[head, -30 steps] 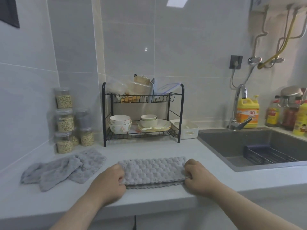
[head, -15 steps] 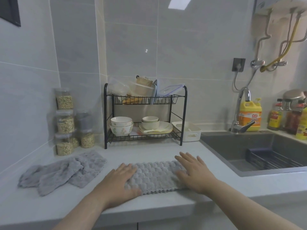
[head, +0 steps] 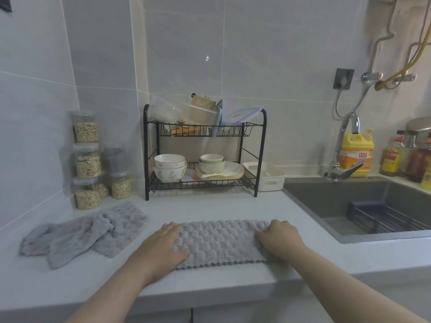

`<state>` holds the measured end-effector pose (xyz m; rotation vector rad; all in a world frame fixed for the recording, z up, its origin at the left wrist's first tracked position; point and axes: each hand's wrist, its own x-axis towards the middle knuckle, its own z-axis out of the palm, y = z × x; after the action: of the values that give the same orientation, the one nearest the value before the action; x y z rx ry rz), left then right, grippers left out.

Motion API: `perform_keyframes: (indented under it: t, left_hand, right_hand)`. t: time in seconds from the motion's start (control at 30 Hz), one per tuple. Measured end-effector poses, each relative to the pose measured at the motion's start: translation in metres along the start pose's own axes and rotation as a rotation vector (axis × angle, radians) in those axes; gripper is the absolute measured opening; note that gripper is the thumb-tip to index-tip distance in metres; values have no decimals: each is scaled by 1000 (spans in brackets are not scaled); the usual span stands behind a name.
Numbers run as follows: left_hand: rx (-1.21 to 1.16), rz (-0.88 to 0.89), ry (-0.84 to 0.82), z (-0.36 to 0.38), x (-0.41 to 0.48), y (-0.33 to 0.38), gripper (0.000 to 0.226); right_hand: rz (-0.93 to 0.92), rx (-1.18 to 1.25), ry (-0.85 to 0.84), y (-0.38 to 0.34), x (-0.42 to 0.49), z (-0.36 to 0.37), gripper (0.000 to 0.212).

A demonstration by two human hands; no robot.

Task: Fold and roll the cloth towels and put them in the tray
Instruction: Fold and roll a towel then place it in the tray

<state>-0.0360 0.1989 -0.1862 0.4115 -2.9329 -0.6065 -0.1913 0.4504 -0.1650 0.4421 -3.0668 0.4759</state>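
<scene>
A grey folded towel lies as a long strip near the counter's front edge. My left hand rests flat on its left end, with the fingers fairly straight. My right hand sits on the right end, its fingers curled down over the cloth's edge. A heap of crumpled grey towels lies on the counter to the left. The white tray stands at the back, between the dish rack and the sink.
A black two-tier dish rack with bowls and plates stands behind the towel. Stacked jars line the left wall. The sink opens to the right, with a tap, a yellow detergent bottle and other bottles behind it.
One second ago both hands gripped the towel's ends. Half a second ago they lay flat on it. Now the right hand's fingers have curled over the right end; the left stays flat.
</scene>
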Motion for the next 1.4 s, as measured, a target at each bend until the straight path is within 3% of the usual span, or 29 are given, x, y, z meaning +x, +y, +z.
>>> perform_keyframes:
  t: [0.13,0.33,0.6,0.73,0.77,0.83,0.9,1.03,1.23,1.4]
  left_hand:
    - [-91,-21,36,-3,-3,1,80]
    - [-67,-29,25,-5,-6,1,77]
    - [-143,-41,67,-7,-10,3,67]
    - [-123,-102,77,-5,-9,-1,66]
    - [-119,-124,93,-4,-6,-4,57]
    - [-218,-152,169,-2,0,-12,19]
    - [-310,-174,228,-1,5,-17,5]
    - [-237,-112,261,0,8,-25,22]
    - [-274,-81,251,-1,11,-26,27]
    - [-275,-89,281,0,9,-25,24]
  right_hand:
    - [41,211,1,-9,11,-20,21]
    - [96,295,-4,8,15,-50,31]
    - [-89,454,15,-51,2,-75,25]
    - [-127,415,-70,-96,0,-69,29]
    - [-138,416,-99,-107,-1,-66,29]
    - [-155,431,-151,-128,-2,-58,30]
    - [-159,463,-197,-142,-4,-49,28]
    - [-120,605,-302,-158,-7,-24,28]
    - [-167,525,-245,-159,-17,-7,39]
    - [-204,425,-165,-167,-15,-6,36]
